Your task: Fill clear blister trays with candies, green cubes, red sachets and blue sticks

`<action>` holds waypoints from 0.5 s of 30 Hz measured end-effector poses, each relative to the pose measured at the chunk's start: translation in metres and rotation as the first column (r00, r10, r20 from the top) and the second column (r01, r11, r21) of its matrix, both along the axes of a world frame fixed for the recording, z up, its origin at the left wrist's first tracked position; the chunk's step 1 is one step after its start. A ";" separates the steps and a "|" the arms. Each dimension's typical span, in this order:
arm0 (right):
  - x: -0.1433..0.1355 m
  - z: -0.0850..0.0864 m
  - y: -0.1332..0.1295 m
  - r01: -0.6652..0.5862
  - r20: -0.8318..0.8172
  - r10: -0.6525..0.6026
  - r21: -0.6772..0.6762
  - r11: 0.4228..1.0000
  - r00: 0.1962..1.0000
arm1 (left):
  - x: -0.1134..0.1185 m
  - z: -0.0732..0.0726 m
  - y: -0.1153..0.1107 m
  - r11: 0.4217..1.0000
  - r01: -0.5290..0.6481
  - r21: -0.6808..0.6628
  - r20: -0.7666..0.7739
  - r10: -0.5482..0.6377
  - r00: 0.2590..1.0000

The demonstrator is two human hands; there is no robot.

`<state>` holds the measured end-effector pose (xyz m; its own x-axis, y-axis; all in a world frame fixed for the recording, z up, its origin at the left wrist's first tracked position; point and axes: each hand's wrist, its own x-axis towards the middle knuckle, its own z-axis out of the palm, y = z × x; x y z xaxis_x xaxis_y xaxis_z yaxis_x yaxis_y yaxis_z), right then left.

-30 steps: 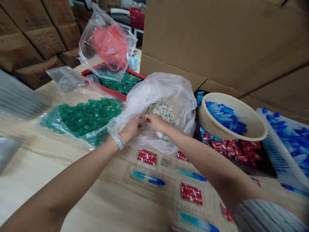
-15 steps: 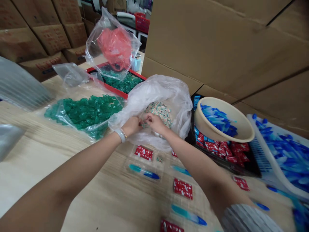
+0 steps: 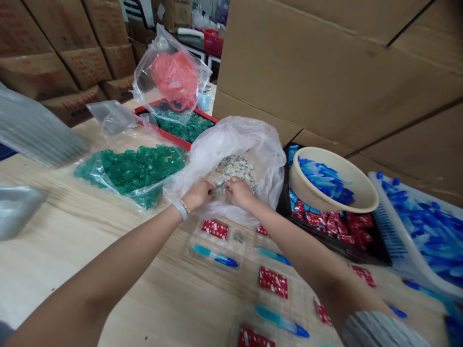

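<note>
A white translucent plastic bag (image 3: 246, 130) lies open on the table with many small printed pieces (image 3: 238, 168) inside. Both of my hands are at its near side, close together over the pieces. My left hand (image 3: 198, 193), with a band at the wrist, is closed in a pinch, its fingertips around something too small to name. Facing it, my right hand (image 3: 238, 191) also pinches, and what it holds is hidden. Just below the bag, a clear tray (image 3: 233, 258) carries a red packet (image 3: 215, 229), a small printed piece (image 3: 238, 236) and a blue pen-shaped item (image 3: 215, 255).
Green pieces (image 3: 133, 168) lie left of the bag, with a red-rimmed tray (image 3: 173, 139) behind. At the right stand a cream bowl (image 3: 372, 193) of blue items, a black tray (image 3: 383, 241) of packets and a white basket (image 3: 408, 231). Cardboard (image 3: 307, 72) rises behind.
My hands have moved slightly apart above the pieces, both still pinched. The view has shifted a little, and another red packet shows beside my right forearm.
</note>
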<state>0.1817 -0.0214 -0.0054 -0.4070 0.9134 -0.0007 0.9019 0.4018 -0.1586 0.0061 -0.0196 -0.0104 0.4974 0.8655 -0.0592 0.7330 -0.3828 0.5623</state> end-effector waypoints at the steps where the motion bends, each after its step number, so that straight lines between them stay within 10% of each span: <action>1: 0.000 0.000 0.000 -0.009 0.003 0.009 0.003 1.000 1.000 | 0.000 0.000 0.000 1.000 0.012 -0.008 0.025 -0.012 1.000; 15: -0.008 0.003 0.022 -0.177 -0.323 0.099 -0.223 0.959 0.941 | -0.002 -0.009 -0.001 0.994 0.113 0.005 0.163 -0.112 0.980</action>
<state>0.1737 0.0008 -0.0028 -0.5451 0.8352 -0.0730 0.7321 0.4317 -0.5270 0.0044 -0.0205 -0.0190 0.5947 0.8035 0.0273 0.5841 -0.4551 0.6720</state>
